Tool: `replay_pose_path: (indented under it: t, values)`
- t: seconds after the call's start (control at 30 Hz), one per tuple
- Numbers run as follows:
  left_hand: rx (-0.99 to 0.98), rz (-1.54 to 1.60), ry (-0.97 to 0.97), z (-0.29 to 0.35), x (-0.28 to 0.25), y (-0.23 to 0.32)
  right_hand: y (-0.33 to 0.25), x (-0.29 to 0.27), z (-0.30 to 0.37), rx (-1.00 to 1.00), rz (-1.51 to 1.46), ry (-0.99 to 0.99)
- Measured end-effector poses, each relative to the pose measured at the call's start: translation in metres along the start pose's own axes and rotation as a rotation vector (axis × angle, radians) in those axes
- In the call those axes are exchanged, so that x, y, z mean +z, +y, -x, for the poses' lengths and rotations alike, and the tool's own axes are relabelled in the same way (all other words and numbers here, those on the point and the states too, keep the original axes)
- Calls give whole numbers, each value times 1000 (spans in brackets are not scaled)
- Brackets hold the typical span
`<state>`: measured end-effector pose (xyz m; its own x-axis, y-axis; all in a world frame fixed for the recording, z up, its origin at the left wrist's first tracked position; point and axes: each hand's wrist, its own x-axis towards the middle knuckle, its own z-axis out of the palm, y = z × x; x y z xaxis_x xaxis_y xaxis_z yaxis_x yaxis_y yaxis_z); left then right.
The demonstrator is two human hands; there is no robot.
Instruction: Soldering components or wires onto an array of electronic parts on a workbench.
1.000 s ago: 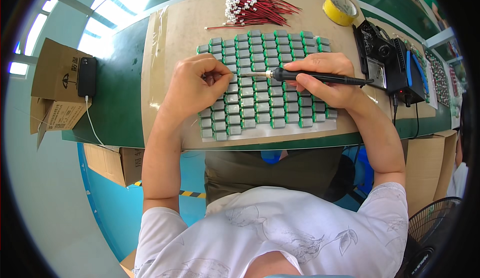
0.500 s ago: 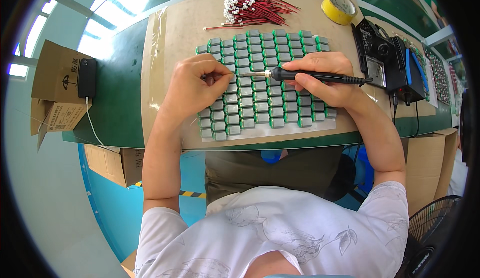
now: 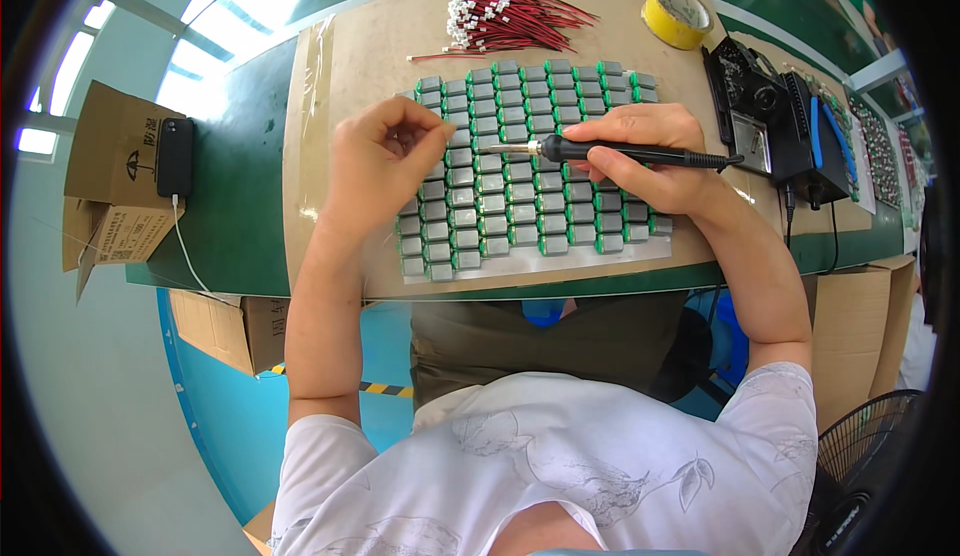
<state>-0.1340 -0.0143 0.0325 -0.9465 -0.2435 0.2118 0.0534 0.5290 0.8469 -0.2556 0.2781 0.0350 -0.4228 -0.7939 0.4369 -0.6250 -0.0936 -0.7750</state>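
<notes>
While over the green components, right hand clamped on soldering iron, left hand pinched.

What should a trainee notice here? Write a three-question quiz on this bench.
1. True or false: the right hand holds the soldering iron.
2. The yellow tape roll lies at the: A) far right B) near left C) centre.
3. What does the left hand rest over?
Key: 1 true. 2 A. 3 The grid of green components.
</notes>
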Motion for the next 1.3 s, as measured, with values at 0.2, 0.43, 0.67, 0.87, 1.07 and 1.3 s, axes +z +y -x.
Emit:
replay_pose_path:
  t: [0.2,0.43,0.67,0.87,1.07,1.3]
  values:
    - [-264,351,0,-2,-5,16,1,0,1,-7,-3,2]
    - [-152,268,-20,0,-8,-5,0,0,1,6,-16,17]
    - [-34,125,-155,2,-7,-4,-1,-2,3,26,-23,17]
    - [-20,0,-216,2,-8,3,0,0,2,11,-37,6]
    - [-11,-36,-213,1,-7,5,1,-1,2,-1,-36,-5]
    - [-4,-51,-221,1,-8,5,0,-2,1,6,0,-35]
